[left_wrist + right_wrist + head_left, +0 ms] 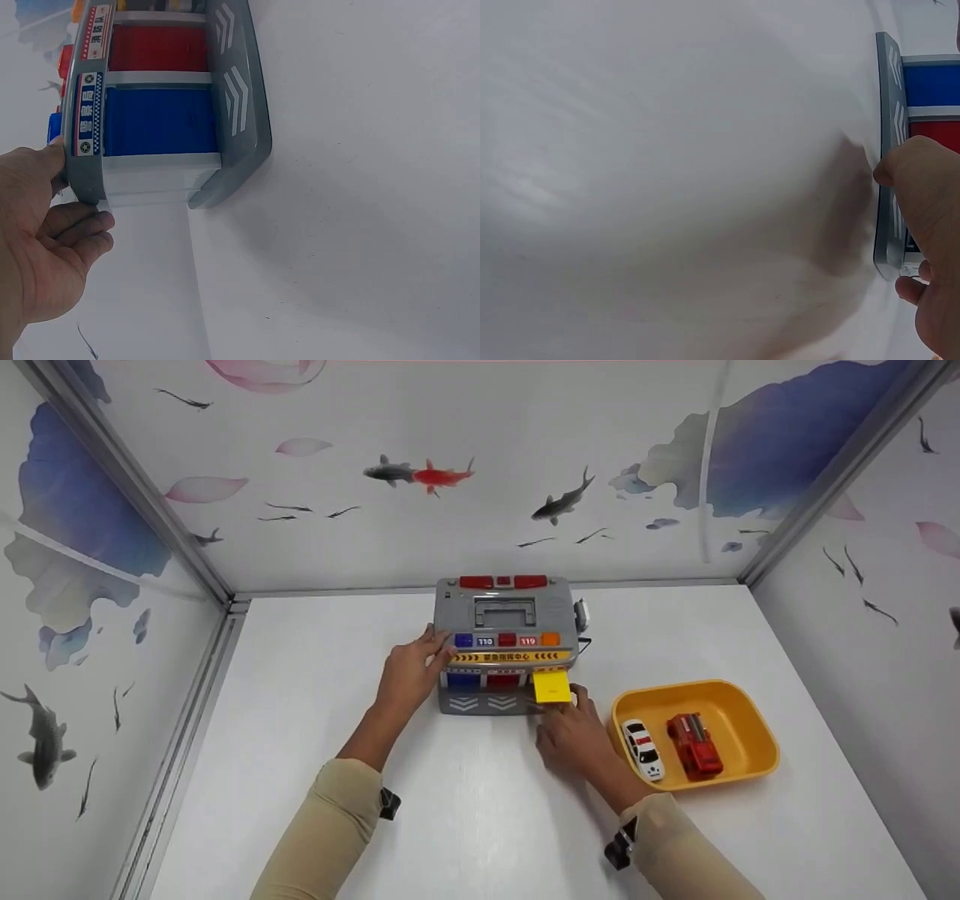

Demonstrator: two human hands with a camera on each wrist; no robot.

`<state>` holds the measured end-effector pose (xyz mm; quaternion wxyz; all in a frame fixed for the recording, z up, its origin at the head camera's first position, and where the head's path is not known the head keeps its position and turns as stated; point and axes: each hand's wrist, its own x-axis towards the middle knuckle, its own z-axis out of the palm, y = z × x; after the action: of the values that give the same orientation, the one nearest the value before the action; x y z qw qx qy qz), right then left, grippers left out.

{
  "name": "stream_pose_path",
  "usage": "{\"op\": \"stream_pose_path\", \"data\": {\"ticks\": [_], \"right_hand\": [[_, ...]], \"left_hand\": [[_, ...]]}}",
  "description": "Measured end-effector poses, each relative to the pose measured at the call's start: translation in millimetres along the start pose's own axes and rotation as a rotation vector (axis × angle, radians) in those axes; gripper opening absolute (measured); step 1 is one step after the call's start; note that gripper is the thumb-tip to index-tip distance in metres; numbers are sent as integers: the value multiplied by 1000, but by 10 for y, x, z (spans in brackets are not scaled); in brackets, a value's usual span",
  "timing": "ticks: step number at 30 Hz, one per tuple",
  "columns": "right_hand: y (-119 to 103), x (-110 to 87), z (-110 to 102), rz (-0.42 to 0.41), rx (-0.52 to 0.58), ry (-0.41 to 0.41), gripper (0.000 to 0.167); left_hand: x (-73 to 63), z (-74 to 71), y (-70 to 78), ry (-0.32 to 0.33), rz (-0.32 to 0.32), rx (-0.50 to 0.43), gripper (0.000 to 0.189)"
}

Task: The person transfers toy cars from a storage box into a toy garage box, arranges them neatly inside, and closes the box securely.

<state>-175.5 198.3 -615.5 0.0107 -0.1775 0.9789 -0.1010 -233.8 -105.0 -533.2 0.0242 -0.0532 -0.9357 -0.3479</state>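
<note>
A grey toy garage [504,656] with red lights on top stands against the back wall. Its front has a blue door [161,121], a red door [159,48] and, at the right, a yellow door [552,688] that is swung up and outward. My left hand [409,671] grips the garage's upper left corner, thumb at the front and fingers round the side. At the right bay, below and beside the yellow door, is my right hand [576,735]. Its thumb lies at the front ramp in the right wrist view. What its other fingers touch inside the bay is hidden.
An orange-yellow tray [742,727] sits to the right of the garage, close to my right forearm. In it lie a white toy police car [643,750] and a red toy fire truck [695,745]. Printed wall panels [480,540] enclose the white table [465,810].
</note>
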Motion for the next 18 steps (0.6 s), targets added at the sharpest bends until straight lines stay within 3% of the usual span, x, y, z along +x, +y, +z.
{"op": "stream_pose_path", "data": {"ticks": [4, 11, 18], "right_hand": [[-1, -2, 11, 14, 7, -9, 45], [40, -50, 7, -18, -31, 4, 25], [62, -138, -58, 30, 24, 12, 62]], "left_hand": [[-7, 6, 6, 9, 8, 6, 52], [-13, 9, 9, 2, 0, 7, 53], [2, 6, 0, 0, 4, -20, 54]]}}
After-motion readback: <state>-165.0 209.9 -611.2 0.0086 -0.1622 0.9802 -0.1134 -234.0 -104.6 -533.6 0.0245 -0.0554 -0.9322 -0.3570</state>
